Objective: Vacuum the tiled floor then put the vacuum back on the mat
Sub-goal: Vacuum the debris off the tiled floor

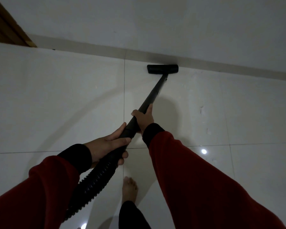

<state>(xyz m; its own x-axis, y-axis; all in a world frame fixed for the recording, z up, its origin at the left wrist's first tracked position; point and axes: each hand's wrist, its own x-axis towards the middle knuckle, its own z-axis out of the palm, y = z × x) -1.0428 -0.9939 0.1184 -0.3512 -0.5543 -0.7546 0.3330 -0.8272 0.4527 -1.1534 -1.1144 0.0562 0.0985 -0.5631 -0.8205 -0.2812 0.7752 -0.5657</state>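
A black vacuum wand (153, 95) slants away from me across glossy white floor tiles (56, 104). Its flat black floor head (162, 69) lies on the tiles right against the skirting of the far wall. My right hand (144, 119) grips the wand partway down. My left hand (111, 144) grips the thicker end where the ribbed black hose (96, 182) joins. The hose runs down past my left sleeve and out of view. No vacuum body or mat is in view.
A pale wall (172, 27) with a beige skirting strip (92, 48) bounds the floor ahead. A brown wooden door frame (5, 25) stands at the top left. My bare foot (130, 189) is on the tiles below the hands. Light spots reflect off the floor.
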